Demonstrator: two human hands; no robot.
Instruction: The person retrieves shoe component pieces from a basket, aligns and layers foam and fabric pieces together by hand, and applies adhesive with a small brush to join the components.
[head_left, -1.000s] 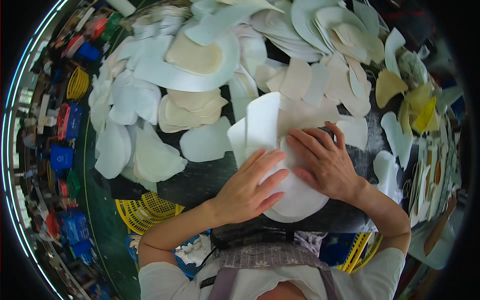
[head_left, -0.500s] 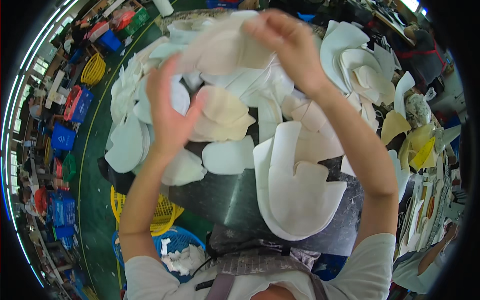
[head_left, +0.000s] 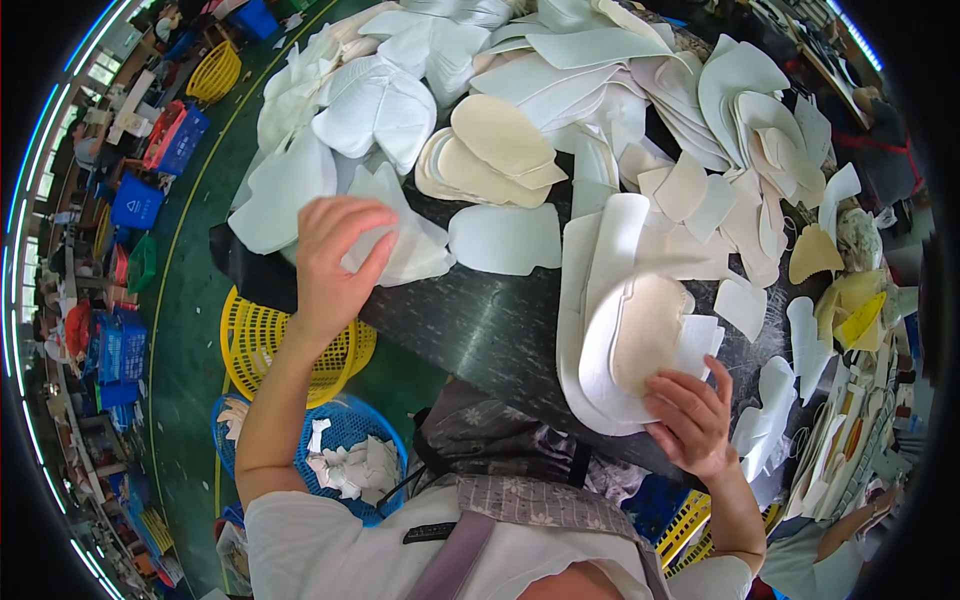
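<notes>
On the dark table near my right side lies a stack of white cut-out sheet pieces (head_left: pixel 582 350) with rounded ends. A curved white piece with a beige piece (head_left: pixel 645 330) on its face lies over the front of the stack. My right hand (head_left: pixel 690 412) is closed on its lower right edge, fingers on top and the thumb lower at the rim. My left hand (head_left: pixel 340 250) is raised at the left, fingers curved and thumb apart, with nothing in it. Behind its fingers are white cut pieces (head_left: pixel 425 250); whether it touches them I cannot tell.
Piles of white pieces (head_left: pixel 380 110) cover the far table (head_left: pixel 470 330). A beige stack (head_left: pixel 500 140) and a white rounded piece (head_left: pixel 505 240) lie mid-table. Below the left edge stand a yellow basket (head_left: pixel 250 345) and a blue basket (head_left: pixel 400 430) holding scraps. Yellow scraps (head_left: pixel 860 320) lie right.
Both hands have come back from the far pile, where they held up a beige piece. A white-and-beige piece now lies on the near stack under my right hand. My left hand has opened away.
</notes>
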